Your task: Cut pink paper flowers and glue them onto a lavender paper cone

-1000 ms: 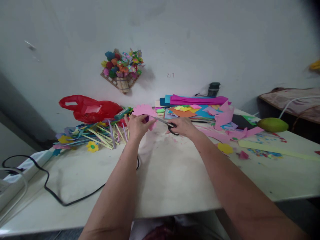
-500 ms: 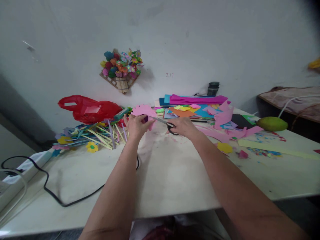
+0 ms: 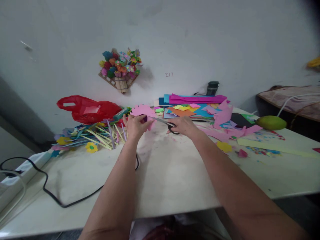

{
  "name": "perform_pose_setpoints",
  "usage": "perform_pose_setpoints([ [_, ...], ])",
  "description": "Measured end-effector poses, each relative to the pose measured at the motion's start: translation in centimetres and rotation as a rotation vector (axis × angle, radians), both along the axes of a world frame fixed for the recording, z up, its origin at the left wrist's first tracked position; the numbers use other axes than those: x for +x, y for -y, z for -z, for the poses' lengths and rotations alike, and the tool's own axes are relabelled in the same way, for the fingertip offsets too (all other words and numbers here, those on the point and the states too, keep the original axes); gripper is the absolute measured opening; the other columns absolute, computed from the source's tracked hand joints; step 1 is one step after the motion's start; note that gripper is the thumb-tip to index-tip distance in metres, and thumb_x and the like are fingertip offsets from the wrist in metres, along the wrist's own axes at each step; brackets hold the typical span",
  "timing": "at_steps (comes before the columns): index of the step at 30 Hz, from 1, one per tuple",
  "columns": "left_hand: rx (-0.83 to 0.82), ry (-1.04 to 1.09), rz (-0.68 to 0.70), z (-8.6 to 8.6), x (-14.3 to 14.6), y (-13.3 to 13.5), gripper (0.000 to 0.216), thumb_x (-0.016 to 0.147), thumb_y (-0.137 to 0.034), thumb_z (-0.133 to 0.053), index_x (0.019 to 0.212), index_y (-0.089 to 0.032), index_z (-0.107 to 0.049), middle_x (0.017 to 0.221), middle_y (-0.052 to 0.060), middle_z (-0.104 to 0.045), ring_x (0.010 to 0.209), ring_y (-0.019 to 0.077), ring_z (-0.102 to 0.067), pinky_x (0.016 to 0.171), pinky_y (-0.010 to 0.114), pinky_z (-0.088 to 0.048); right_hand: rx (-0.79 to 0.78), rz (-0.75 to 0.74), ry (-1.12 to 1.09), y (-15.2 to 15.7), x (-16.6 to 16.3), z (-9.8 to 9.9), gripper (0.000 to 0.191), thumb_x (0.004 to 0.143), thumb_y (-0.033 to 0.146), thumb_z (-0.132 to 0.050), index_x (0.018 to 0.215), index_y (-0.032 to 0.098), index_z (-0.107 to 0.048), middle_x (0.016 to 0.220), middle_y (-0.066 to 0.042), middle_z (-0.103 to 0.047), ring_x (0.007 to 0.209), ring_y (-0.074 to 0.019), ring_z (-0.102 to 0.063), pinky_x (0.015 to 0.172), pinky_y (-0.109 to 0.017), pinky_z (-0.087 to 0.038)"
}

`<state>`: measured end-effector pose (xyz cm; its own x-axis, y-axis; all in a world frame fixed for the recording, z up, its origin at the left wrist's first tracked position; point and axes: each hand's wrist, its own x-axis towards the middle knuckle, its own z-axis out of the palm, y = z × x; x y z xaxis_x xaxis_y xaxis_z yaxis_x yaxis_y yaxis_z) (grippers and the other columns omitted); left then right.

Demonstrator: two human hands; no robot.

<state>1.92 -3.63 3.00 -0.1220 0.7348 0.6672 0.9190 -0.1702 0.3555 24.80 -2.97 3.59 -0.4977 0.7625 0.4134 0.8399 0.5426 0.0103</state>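
My left hand [image 3: 136, 126] is closed in a pinch, its fingertips around a small dark purple piece [image 3: 144, 118]. Right behind these fingers is a pink paper with a scalloped edge [image 3: 143, 110]; whether the hand also grips it I cannot tell. From the right, my right hand [image 3: 183, 126] grips scissors with black handles [image 3: 172, 128]. Their blades point left, with the tips close to the purple piece and in front of the pink paper. The fingers inside the handle loops are partly hidden.
Thin paper strips [image 3: 100, 138] and paper flowers [image 3: 91, 147] lie left, near a red plastic bag [image 3: 91, 108]. Coloured sheets [image 3: 197, 99], pink scraps [image 3: 222, 116] and a green mango-like fruit [image 3: 271, 122] are right. A black cable [image 3: 60, 202] crosses the table's left side.
The whole view has shifted very slightly. Both hands, the scissors and the pink paper hold nearly the same places.
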Motion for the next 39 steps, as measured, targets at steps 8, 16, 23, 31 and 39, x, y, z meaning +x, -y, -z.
perform_pose_setpoints([
  [8,-0.003,-0.004,0.005,-0.1,-0.3,-0.1,0.037,0.072,-0.061,-0.063,0.092,-0.031,-0.075,0.084,0.003,-0.072,0.111,0.0283,-0.055,0.115,0.051,-0.011,0.018,-0.007,0.012,0.2,0.2,-0.1,0.026,0.082,0.036,-0.067,0.106,0.025,-0.073,0.089,-0.006,-0.073,0.086,-0.0218,-0.064,0.065,-0.026,-0.037],
  [16,-0.029,0.022,-0.012,-0.4,-0.9,0.2,0.038,0.072,-0.060,-0.062,0.093,-0.031,-0.074,0.085,0.003,-0.071,0.108,0.0270,-0.056,0.115,0.051,-0.010,-0.003,-0.003,-0.005,-0.3,0.5,0.0,0.027,0.079,0.039,-0.071,0.103,0.027,-0.074,0.089,-0.005,-0.073,0.083,-0.0213,-0.064,0.064,-0.026,-0.037],
  [23,-0.035,0.004,0.002,-0.2,-1.0,-0.1,0.038,0.072,-0.061,-0.061,0.093,-0.031,-0.074,0.085,0.003,-0.071,0.108,0.0259,-0.055,0.115,0.049,-0.010,-0.006,-0.035,-0.024,-0.3,0.6,0.2,0.026,0.079,0.039,-0.071,0.102,0.027,-0.074,0.090,-0.004,-0.074,0.086,-0.0212,-0.065,0.064,-0.026,-0.036],
  [31,-0.076,0.002,0.011,-0.4,-1.5,0.0,0.040,0.071,-0.061,-0.064,0.095,-0.031,-0.073,0.091,0.003,-0.072,0.108,0.0263,-0.055,0.116,0.048,-0.009,-0.044,-0.011,0.007,0.1,0.4,-0.3,0.021,0.080,0.029,-0.068,0.100,0.027,-0.075,0.087,-0.003,-0.073,0.082,-0.0195,-0.063,0.062,-0.025,-0.034],
  [39,-0.085,0.017,0.010,-0.3,-2.2,-0.2,0.037,0.071,-0.057,-0.065,0.097,-0.031,-0.073,0.093,0.003,-0.071,0.113,0.0278,-0.053,0.116,0.050,-0.010,-0.050,-0.052,-0.028,0.1,0.2,-0.2,0.019,0.078,0.028,-0.070,0.096,0.026,-0.075,0.087,-0.002,-0.074,0.082,-0.0191,-0.064,0.061,-0.026,-0.033],
])
